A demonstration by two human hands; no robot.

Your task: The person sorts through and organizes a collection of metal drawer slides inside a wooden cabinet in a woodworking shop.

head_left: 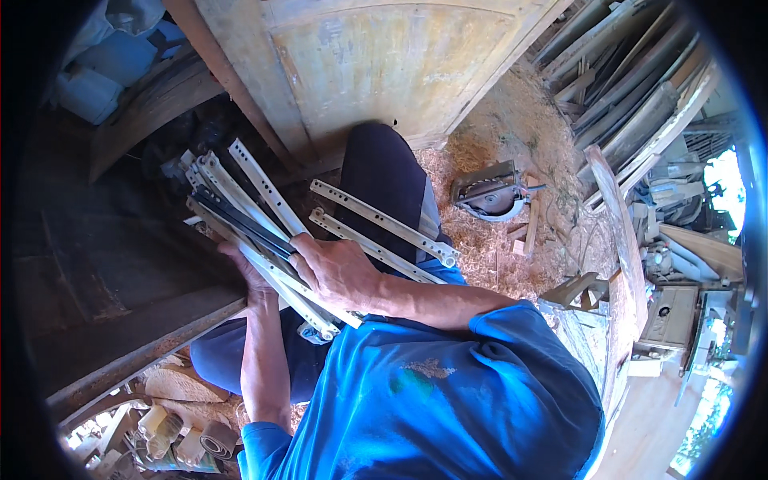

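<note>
Pale panel [392,80] right ahead of you, dark board [96,240] at your left; shavings [484,236] carpeting floor [500,132] to your right, planks [632,120] heaped beyond, daylight [724,192] blazing through gaps at far right!

Free room: a strip of shavings-strewn floor [484,140] opens between the person's bent leg [382,160] and the circular saw [490,200]. Obstacles: the wooden panel [384,68] closes the front, the dark board [80,256] the left; pale rails [384,222] cross the leg.
</note>
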